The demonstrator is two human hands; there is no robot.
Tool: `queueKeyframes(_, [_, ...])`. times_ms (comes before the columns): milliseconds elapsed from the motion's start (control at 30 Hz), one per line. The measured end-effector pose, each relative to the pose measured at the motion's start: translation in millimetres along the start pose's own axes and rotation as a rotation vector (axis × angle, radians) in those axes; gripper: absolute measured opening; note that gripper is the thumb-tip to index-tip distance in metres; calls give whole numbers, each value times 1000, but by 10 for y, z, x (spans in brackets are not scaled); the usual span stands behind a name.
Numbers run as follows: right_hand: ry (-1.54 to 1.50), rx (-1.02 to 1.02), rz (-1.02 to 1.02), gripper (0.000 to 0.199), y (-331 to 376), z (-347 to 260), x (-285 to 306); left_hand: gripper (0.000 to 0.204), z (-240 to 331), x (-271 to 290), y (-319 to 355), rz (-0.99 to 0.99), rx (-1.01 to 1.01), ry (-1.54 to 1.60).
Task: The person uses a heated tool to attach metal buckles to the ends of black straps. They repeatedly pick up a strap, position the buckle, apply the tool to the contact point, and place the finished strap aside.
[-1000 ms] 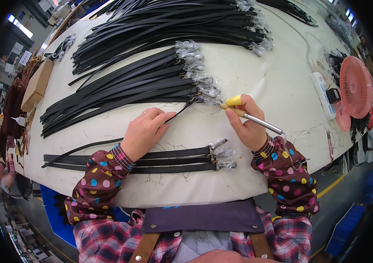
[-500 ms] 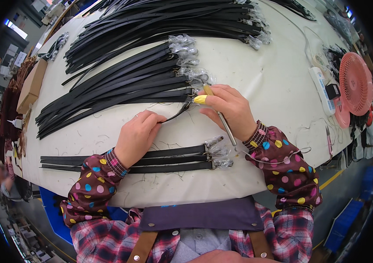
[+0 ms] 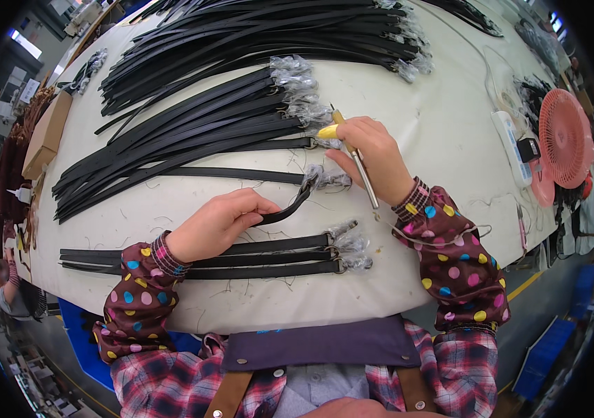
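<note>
My left hand pinches a black strap between thumb and fingertips. The strap's raised end curves up toward a clear plastic-wrapped metal fitting. My right hand grips a slim pen-like tool, its tan front part and dark tip pointing up and away, a thin cord at its silver rear end. A yellow cover sits on one right fingertip. Just beyond lies a pile of black straps with wrapped ends. Nearer me, a few more straps lie side by side below my left hand.
A larger pile of black straps fills the far side of the white table. At right stand a pink fan and a white power strip. A cardboard box is at the left edge. Loose thread bits dot the tabletop.
My right hand and the tool have lifted up and away from the strap's end. My left hand has moved slightly nearer me, and the strap's wrapped end now shows uncovered.
</note>
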State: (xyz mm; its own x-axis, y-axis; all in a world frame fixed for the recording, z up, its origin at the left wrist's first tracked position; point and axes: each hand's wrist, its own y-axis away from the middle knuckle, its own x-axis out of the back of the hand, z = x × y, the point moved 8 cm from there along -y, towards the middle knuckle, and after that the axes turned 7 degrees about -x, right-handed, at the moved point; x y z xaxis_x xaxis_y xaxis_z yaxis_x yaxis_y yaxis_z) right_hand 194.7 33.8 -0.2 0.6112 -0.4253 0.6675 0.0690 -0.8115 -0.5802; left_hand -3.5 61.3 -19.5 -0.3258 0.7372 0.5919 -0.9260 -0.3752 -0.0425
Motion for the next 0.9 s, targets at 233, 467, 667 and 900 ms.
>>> queueKeyframes(233, [-38,-43,-88,39,325,-139,11,20,75,262,-105,151,-2,-65])
queueKeyframes(467, [218,-26,6,39,225,116,3,21,-161,71,125,-76,68,23])
queueKeyframes(667, [234,-61,62,36,13,254,41,21,-93,-43,-64,83,69,-142])
queueKeyframes(900, [-93,-70,-106,32,429,-183,64,22,135,-128,-124,194,-60,-628])
